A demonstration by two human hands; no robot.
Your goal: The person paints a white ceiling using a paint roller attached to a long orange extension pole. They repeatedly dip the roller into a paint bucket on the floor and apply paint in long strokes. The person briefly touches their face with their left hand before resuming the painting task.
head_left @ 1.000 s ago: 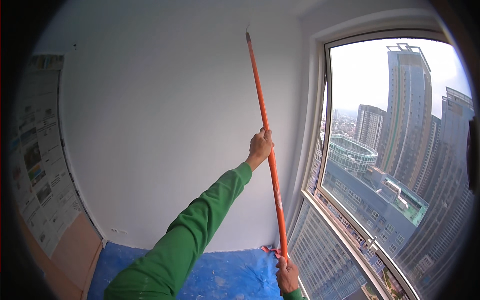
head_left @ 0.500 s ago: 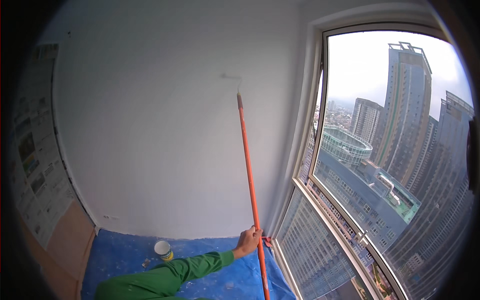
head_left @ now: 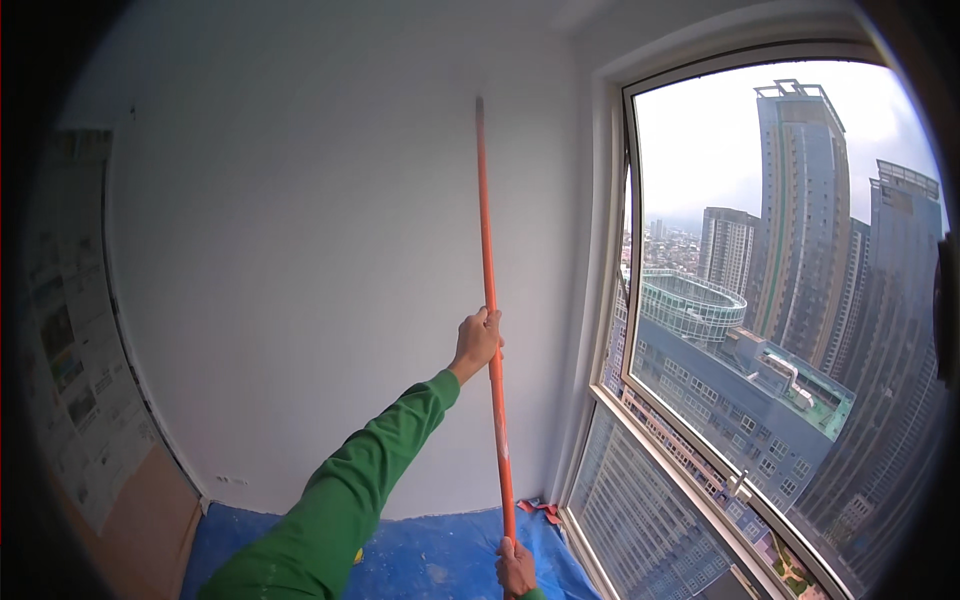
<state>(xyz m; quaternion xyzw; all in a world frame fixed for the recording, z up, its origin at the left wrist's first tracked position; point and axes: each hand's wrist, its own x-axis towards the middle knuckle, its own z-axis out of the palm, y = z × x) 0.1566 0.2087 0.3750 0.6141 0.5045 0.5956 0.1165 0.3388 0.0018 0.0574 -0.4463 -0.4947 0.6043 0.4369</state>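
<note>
A long orange extension pole [head_left: 487,235] stands nearly upright in front of the white wall [head_left: 290,260]. My left hand [head_left: 477,341], at the end of a green sleeve, is wrapped around its middle. Lower down, by the bottom edge of the view, my right hand [head_left: 516,568] grips the same pole. The pole's dark upper end is smeared by motion, and the roller at its tip cannot be made out against the wall.
Blue sheeting [head_left: 430,550] covers the floor. My left sleeve hides most of a paint bucket [head_left: 358,556]. A tall window [head_left: 740,300] overlooking high-rise buildings runs along the right. Newspaper [head_left: 85,370] covers a panel at left. Red scraps [head_left: 540,511] lie in the corner.
My left hand and the pole have moved up, the pole's tip now higher on the wall. My right hand has come into view at the bottom. The view has shifted slightly.
</note>
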